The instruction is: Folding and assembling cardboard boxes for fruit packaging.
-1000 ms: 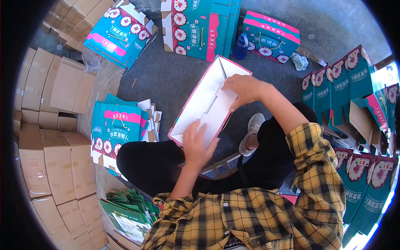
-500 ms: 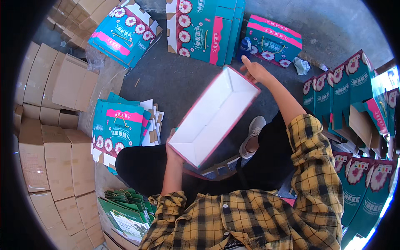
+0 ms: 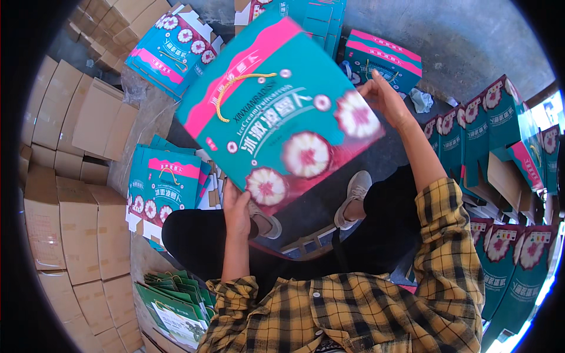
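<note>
Item: teal and pink printed cardboard gift box with a gold cord handle, held in the air above the person's lap, well above the grey concrete floor.
Long axis: runs on a slant from the lower left, near the body, to the upper right, away from it; the printed face is toward the camera and tilted.
Left hand: at the box's near lower edge, fingers curled up against it from beneath; appears to grip the edge, though the fingertips are hidden behind the box.
Right hand: arm stretched forward, fingers closed on the far right edge of the box.
Nearer hand: the left sits closer to the body; the two hands hold opposite ends of the long axis.
Change: half a second ago the box showed its open white inside; it now shows its printed outer face, so it has been turned over.
Surroundings: stack of flat teal box blanks beside the left knee; plain brown cartons farther left.
</note>
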Motion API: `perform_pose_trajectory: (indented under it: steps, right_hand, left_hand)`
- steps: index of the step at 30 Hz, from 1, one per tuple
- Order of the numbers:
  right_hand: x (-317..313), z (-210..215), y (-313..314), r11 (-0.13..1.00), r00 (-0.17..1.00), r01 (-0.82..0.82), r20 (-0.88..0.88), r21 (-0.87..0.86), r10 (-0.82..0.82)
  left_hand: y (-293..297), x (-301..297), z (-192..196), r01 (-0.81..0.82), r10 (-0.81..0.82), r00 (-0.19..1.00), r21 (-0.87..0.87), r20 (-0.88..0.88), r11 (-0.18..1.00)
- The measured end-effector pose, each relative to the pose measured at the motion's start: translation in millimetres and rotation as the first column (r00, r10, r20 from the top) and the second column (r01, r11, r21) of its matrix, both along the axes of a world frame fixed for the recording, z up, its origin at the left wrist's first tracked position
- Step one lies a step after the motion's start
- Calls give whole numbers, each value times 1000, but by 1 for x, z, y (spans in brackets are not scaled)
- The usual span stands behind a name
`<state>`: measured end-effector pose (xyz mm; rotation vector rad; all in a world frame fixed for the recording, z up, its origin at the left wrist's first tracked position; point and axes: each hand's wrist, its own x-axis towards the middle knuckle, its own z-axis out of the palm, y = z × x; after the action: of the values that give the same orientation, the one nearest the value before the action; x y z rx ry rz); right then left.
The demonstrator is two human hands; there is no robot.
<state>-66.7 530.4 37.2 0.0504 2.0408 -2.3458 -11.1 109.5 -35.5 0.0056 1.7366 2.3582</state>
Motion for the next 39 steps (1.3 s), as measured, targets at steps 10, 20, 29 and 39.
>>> perform_pose_trajectory:
  steps: [10,20,29,39]
  right_hand:
    - [6,-50,-2,975,993,-122,24,184,119]
    - [-2,-80,-14,930,843,-209,538,303,14]
    - [-2,-51,-59,295,973,142,-188,945,133]
    - [-23,-60,-92,-142,922,-263,292,954,253]
  left_hand:
    - [-34,5,-79,-80,59,996,-348,-72,934]
    - [-13,2,-78,-310,312,920,-45,238,950]
    - [-7,-15,-87,-233,219,972,-527,-89,817]
    - [-1,-17,-46,2,-129,988,-812,-90,584]
